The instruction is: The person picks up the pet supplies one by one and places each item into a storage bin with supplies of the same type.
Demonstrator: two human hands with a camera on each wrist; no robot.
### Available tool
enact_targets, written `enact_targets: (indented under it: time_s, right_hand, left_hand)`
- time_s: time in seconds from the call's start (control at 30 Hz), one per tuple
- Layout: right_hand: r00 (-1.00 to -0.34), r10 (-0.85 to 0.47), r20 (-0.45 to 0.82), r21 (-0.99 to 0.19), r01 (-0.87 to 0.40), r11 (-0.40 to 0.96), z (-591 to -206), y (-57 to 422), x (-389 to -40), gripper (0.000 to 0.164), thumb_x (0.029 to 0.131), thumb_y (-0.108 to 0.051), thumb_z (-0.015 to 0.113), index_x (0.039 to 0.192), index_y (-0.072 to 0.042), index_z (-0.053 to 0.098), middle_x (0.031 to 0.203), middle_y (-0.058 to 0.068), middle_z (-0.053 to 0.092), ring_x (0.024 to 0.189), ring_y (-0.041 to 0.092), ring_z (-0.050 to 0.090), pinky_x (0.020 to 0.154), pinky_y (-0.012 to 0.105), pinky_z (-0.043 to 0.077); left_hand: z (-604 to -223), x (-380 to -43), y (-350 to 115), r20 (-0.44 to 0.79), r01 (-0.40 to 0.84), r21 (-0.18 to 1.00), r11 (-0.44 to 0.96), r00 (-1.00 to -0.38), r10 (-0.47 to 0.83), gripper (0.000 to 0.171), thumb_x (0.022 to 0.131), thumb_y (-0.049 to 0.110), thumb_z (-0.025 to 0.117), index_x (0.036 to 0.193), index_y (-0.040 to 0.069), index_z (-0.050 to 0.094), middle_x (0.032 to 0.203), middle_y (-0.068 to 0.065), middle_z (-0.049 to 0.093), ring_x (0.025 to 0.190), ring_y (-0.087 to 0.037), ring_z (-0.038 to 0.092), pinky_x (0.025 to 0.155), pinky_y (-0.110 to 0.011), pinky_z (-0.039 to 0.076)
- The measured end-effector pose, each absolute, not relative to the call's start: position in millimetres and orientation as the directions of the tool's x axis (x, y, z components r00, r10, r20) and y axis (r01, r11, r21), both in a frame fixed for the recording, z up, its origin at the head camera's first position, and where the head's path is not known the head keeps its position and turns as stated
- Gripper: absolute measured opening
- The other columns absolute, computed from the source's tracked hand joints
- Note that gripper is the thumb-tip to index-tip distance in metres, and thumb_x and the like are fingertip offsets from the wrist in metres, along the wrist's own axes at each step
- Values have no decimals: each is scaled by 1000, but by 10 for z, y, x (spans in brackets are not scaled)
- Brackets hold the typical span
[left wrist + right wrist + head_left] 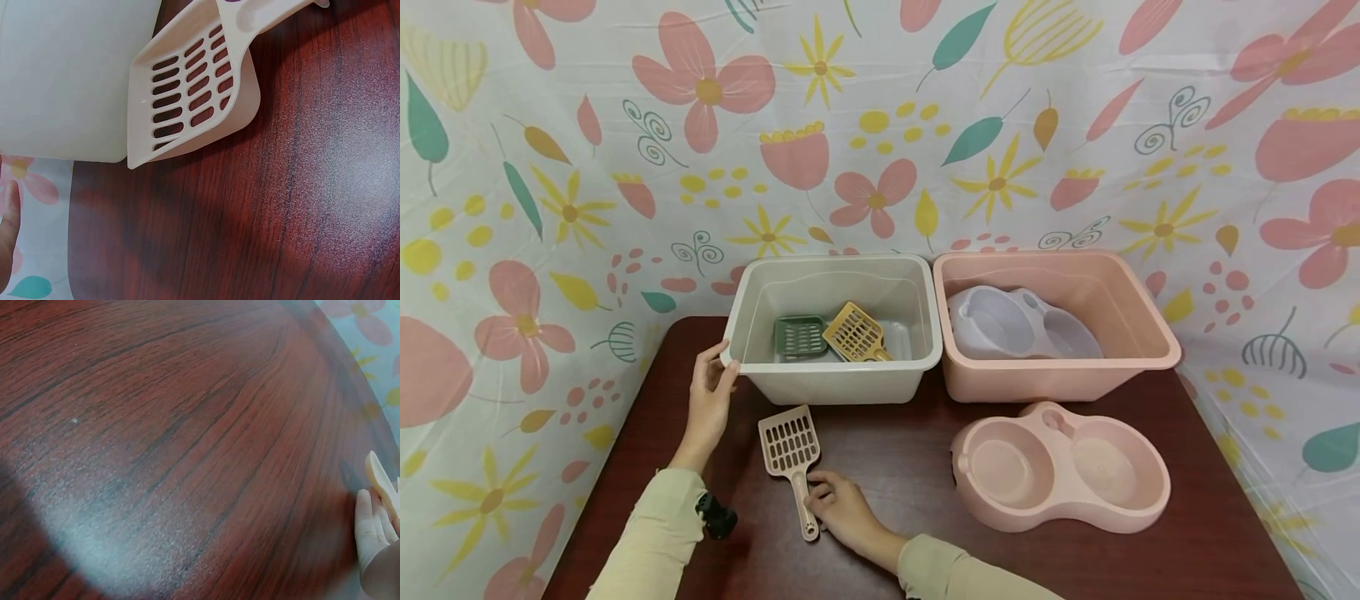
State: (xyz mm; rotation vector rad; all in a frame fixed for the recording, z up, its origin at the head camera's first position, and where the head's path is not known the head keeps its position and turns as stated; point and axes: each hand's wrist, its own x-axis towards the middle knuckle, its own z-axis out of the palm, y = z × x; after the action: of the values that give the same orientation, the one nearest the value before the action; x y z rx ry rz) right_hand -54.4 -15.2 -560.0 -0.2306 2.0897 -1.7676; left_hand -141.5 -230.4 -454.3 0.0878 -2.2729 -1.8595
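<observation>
Left hand [709,396] pinches grey oblong plastic bin [835,387]; right hand [844,509], angled toward ten o'clock, touches beige slotted scoop [797,477], grip unclear.

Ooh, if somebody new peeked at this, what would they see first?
Probably the bright flowery cloth hanging behind the table. Next, perhaps, the big gray bin and pink bin, side by side at the table's back, with a pink double bowl in front of the pink one. Then the hands: the left touches the gray bin's near-left corner, the right the handle of a pale pink scoop.
</observation>
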Motion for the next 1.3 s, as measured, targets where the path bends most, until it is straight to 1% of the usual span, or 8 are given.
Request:
enact_targets:
  time_s: [0.3,0.53,0.7,0.8,0.97,1.03,1.17,1.3]
  right_hand:
    - [-908,-367,-200,-974,143,176,-5579,-201,-537,41,88,0,69,126,7,57,89,6,65,72,11,61,56,27,54]
    - [-906,-365,-214,-969,150,194,-5548,-200,-563,48,83,2,74,127,8,55,86,5,65,72,12,60,61,22,48]
    - [-910,-358,-209,-974,161,160,-5556,-198,-566,48,79,8,75,124,9,57,83,5,64,70,12,59,60,20,47]
    - [-912,-354,-207,-976,165,144,-5557,-193,-562,47,78,12,75,122,8,59,82,6,63,69,12,58,59,19,47]
    - [-912,-353,-207,-976,168,139,-5559,-186,-549,47,77,13,75,121,8,60,80,6,63,67,11,58,58,19,46]
    - [-914,-351,-205,-976,165,139,-5555,-180,-549,48,77,13,75,121,7,60,80,6,63,67,11,58,58,19,47]
    - [-913,-350,-207,-975,163,153,-5538,-155,-552,49,77,11,76,123,5,60,82,5,64,67,10,58,59,21,47]
    - [-907,-363,-213,-973,163,163,-5520,-127,-533,49,77,10,77,123,4,59,82,4,64,67,10,58,59,21,48]
  left_hand:
    - [-4566,-1424,-2309,113,77,978,193,-977,-183,45,105,14,48,147,2,36,129,-20,50,103,-6,49,84,-25,41]
    - [-4576,-1423,-2310,107,72,979,190,-977,-182,45,105,15,48,147,3,35,129,-19,50,104,-6,49,89,-37,41]
    - [-4578,-1422,-2310,109,77,981,181,-978,-178,46,105,15,48,148,3,35,130,-20,49,105,-7,49,90,-39,40]
    - [-4575,-1427,-2311,112,82,981,174,-979,-173,46,105,15,48,148,3,35,130,-22,48,105,-7,49,90,-39,40]
    - [-4574,-1432,-2315,110,80,982,172,-979,-171,45,105,15,48,147,3,35,130,-25,48,105,-7,49,87,-29,41]
    - [-4574,-1432,-2317,114,84,981,175,-979,-170,46,105,15,48,147,2,35,130,-23,48,104,-7,49,85,-26,41]
    - [-4582,-1433,-2319,122,92,980,176,-978,-168,47,105,16,48,148,2,33,129,-20,48,104,-6,49,85,-26,40]
    - [-4567,-1428,-2312,115,84,981,174,-978,-174,46,105,15,48,148,2,35,128,-17,49,103,-7,49,84,-24,40]
